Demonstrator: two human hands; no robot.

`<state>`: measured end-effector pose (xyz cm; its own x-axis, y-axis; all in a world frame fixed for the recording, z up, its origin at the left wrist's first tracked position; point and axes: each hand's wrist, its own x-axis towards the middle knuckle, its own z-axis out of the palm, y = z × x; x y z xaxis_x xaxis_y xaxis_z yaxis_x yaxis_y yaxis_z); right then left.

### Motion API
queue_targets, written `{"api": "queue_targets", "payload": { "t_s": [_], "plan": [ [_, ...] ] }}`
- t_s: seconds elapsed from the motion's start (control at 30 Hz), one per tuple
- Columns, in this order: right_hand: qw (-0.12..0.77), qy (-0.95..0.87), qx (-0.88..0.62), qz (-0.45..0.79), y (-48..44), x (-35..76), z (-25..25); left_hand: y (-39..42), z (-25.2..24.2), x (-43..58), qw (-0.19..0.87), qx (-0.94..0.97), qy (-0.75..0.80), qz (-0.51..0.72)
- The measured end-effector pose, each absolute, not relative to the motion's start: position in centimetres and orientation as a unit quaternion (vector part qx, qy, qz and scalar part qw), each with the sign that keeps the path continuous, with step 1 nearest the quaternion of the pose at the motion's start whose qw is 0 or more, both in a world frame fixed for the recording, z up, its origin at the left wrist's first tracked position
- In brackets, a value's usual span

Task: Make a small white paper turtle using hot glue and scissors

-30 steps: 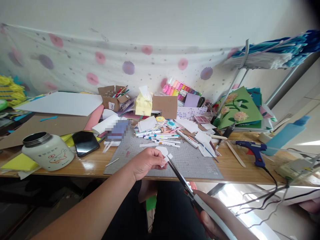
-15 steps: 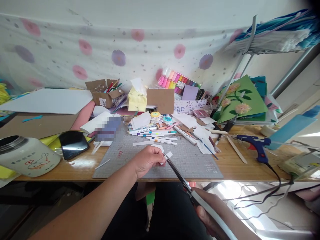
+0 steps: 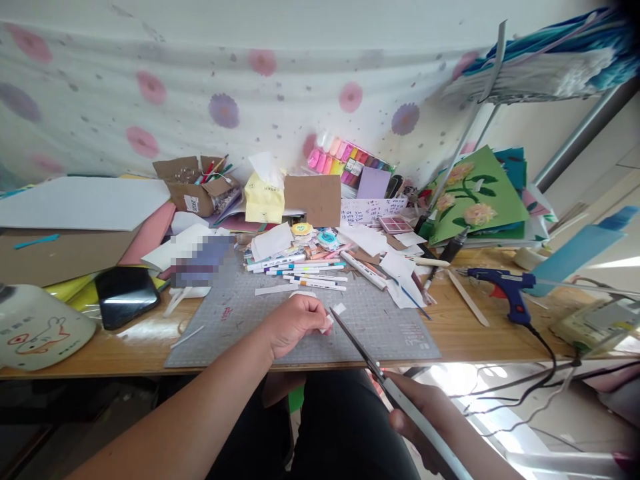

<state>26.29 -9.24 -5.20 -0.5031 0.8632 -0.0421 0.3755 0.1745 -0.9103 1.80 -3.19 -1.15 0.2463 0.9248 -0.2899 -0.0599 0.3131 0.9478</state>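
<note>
At the far left edge of the wooden counter (image 3: pixel 480 333) lies a cream flask (image 3: pixel 35 330) on its side, printed with a small fox-like animal, and just to its right a black phone (image 3: pixel 125 295) rests face up on yellow paper. Behind them a large white sheet (image 3: pixel 85 203) lies over brown cardboard, with an open cardboard box (image 3: pixel 193 187) of pens farther back against the flowered cloth. A grey cutting mat (image 3: pixel 390 327) covers the middle of the counter, and a row of felt pens (image 3: pixel 305 270) lies along its far edge beside a yellow tissue pack (image 3: pixel 264 199). Over the mat's near part the left hand (image 3: pixel 295 321) has its grip pinched together on a small white paper piece (image 3: pixel 334 315), held just above the mat. The blade tips of the scissors (image 3: pixel 360 350) meet that paper from the right; the blades look nearly closed. The right hand (image 3: pixel 425 427), low and off the counter's near edge, has its grip wrapped around the scissor handles. Farther right a blue glue gun (image 3: pixel 503 290) lies on the counter with its black cord trailing off the edge, and behind it a green card (image 3: pixel 483 200) with paper flowers leans on a stack of coloured sheets.
</note>
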Motion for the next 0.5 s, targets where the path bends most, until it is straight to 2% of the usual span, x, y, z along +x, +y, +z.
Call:
{"api": "queue_targets", "payload": {
  "t_s": [0.13, 0.23, 0.5],
  "plan": [
    [0.275, -0.717, -0.454, 0.451, -9.2, 27.1, -6.5, -3.7, -0.9, 1.7, 0.621, 0.471, 0.514, 0.357],
    [0.249, -0.735, -0.468, 0.424, -9.2, 28.0, -6.5, -4.3, -0.4, 1.8, 0.584, 0.479, 0.538, 0.374],
    [0.159, -0.769, -0.479, 0.394, -10.2, 28.3, -2.3, -4.5, 0.4, 3.0, 0.600, 0.482, 0.517, 0.375]
  ]
}}
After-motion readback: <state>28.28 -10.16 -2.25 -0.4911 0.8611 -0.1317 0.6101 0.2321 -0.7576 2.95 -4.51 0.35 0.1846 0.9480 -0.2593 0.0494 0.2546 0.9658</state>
